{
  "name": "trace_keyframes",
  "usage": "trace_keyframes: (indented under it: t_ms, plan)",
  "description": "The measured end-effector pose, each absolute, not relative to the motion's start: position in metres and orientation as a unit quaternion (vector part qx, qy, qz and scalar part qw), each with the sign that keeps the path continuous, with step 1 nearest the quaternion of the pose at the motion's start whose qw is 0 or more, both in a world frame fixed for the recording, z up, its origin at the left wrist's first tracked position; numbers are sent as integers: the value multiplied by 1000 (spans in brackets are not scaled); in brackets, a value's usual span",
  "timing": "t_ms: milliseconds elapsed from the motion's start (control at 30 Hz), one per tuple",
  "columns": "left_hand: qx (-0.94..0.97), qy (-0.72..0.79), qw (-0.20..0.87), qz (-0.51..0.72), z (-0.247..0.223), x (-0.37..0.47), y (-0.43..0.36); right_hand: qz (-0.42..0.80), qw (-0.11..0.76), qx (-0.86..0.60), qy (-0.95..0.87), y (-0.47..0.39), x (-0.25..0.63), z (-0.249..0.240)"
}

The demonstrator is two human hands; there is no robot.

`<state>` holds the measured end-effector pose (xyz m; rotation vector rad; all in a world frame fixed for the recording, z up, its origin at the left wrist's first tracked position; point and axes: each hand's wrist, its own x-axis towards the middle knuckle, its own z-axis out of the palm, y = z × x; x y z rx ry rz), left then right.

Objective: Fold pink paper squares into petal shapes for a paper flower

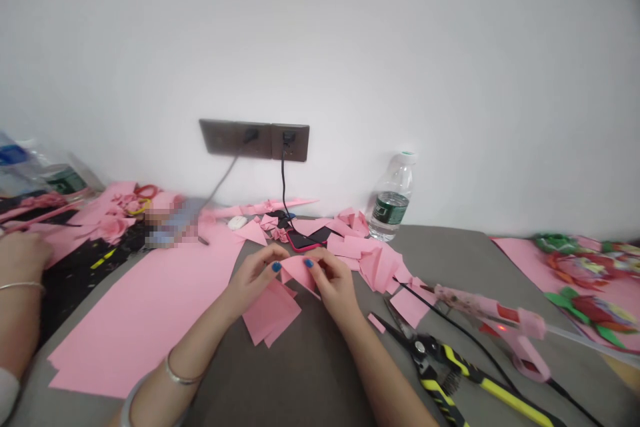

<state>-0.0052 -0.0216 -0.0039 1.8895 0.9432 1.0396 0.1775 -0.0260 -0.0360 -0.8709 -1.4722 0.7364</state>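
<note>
Between my two hands is a small piece of pink paper (297, 271), curved and raised above the grey table. My left hand (261, 273) pinches its left side, thumb in front. On the right side, my right hand (333, 277) grips the same piece between thumb and fingers. Just under my left hand lie several pink paper squares (273, 312), loosely stacked. Behind my hands sits a phone (307, 238) with a pink edge and a black cable. Crumpled pink paper pieces (377, 265) lie to the right of my right hand.
Large pink sheets (145, 327) cover the left. Rightward lie yellow-black cutters (425, 350) and a pink glue gun (500, 320) with its cord. A water bottle (391, 203) stands by the wall near a socket panel (255, 140). Another person's arm (20, 287) is far left.
</note>
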Motion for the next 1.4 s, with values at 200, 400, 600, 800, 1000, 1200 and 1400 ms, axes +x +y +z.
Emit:
trace_keyframes:
  t_ms: [200,400,600,800,1000,1200,1400]
  plan:
    - [761,420,320,377,-6,-3,-22,374,630,-382,-564,-21,179,-39]
    - [730,427,304,439,-13,-3,-17,447,636,-344,-527,-15,179,-43]
    - [706,391,348,476,-10,-4,-19,487,632,-333,-502,-13,178,-45]
    - [650,417,388,503,-10,-7,-17,541,587,-310,-516,-18,177,-40]
    - [615,377,480,499,-7,1,-20,573,544,-303,-533,-22,177,-38]
    - [649,351,479,475,-7,0,-22,570,564,-334,-495,-20,179,-36]
    - [661,323,518,436,-11,-7,-21,666,416,-315,-533,-22,190,-29]
